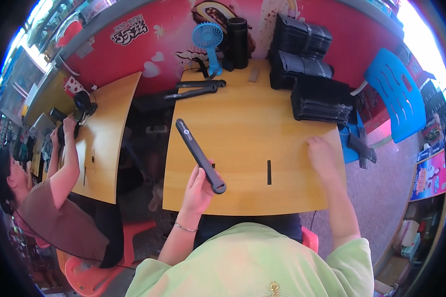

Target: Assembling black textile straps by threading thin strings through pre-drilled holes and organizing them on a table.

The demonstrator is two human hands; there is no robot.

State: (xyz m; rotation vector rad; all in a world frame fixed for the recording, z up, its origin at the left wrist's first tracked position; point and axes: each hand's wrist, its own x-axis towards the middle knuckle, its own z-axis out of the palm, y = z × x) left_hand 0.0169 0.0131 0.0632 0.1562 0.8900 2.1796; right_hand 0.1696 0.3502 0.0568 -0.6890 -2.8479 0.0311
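Note:
My left hand (197,187) is closed around the near part of a long black strip with rounded ends (198,153). The strip tilts up and away to the left above the table, with pale printing towards its far end and a small slot at its near end. My right hand (320,150) rests by the table's right edge, fingers apart and holding nothing. Two similar black strips (201,84) lie at the table's far left. Closest to my right hand is a stack of flat black pieces (322,99).
Behind that stack are more banded black bundles (302,37). A blue fan (208,42) and a black bottle (238,43) stand at the back. Dark marks (269,172) line the wooden table (243,128). A blue chair (396,94) is right; a co-worker (59,213) sits left.

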